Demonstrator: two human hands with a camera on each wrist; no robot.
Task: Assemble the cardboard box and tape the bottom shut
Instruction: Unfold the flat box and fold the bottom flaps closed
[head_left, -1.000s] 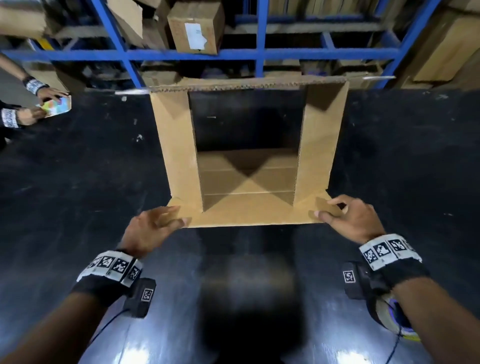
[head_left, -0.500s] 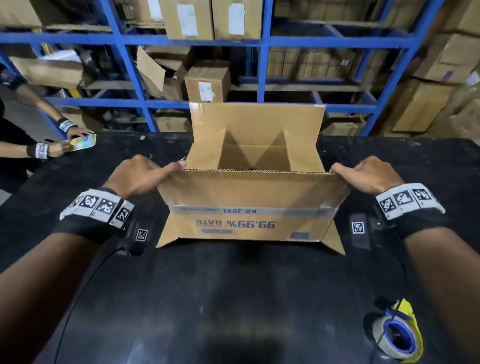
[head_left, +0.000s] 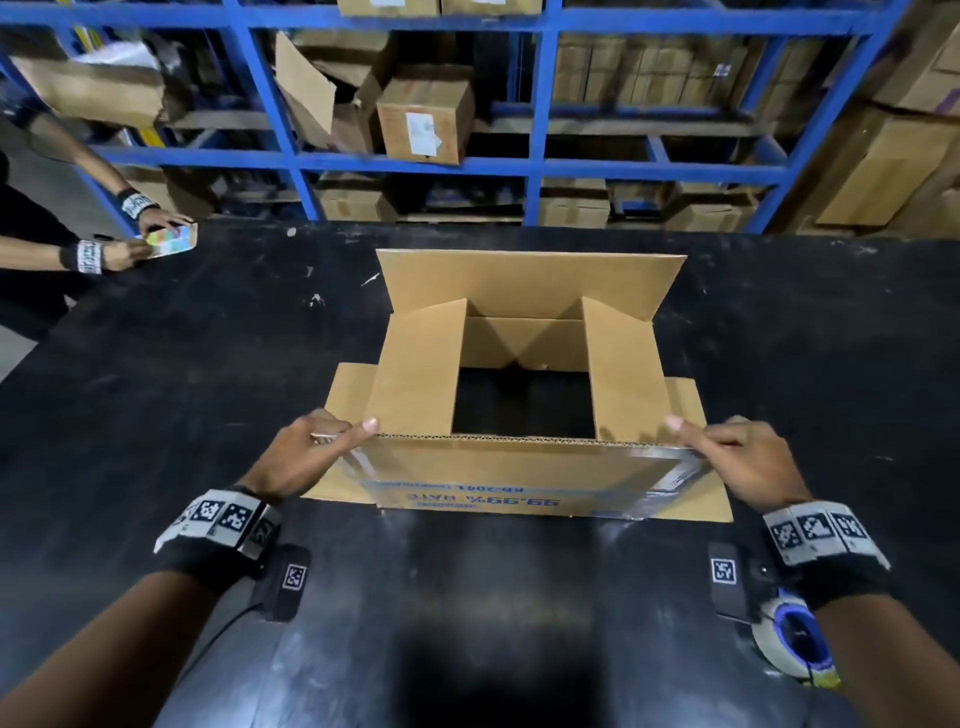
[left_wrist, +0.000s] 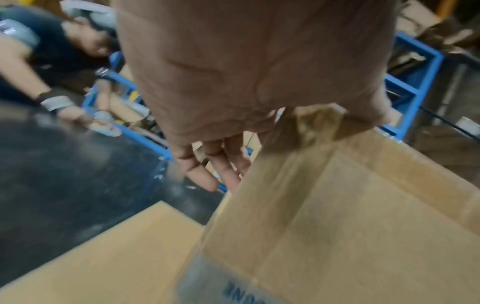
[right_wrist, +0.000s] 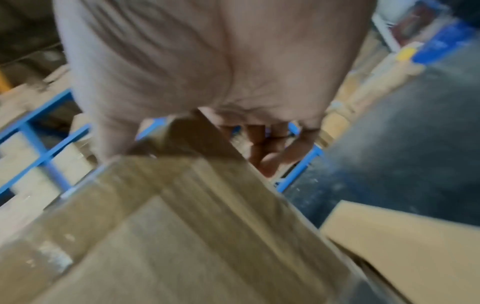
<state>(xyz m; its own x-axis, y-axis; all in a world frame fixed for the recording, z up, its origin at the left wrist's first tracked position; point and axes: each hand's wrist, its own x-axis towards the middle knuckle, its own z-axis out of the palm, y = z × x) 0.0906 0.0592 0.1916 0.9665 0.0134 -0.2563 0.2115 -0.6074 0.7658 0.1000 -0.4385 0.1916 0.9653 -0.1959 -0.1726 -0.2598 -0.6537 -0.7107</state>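
Cardboard box (head_left: 519, 467) stands mid-table (head_left: 182, 415), squared up w/ printing upside down, so prob. the bottom faces up for taping. Left hand (head_left: 306, 457) pinches the near flap's left corner, thumb on top, fingers curled under; right hand (head_left: 737, 462) does the same at the right corner, a symmetric hold that keeps the long flap level as it folds. The 2 short side flaps are already folded inward, far flap stands up, gap in the middle is open. Wrist views are blurred, so finger detail is approx. Tape roll (head_left: 795, 639) waits by the right forearm, w/in easy reach. Shelving (head_left: 540, 166) w/ stored cartons behind.
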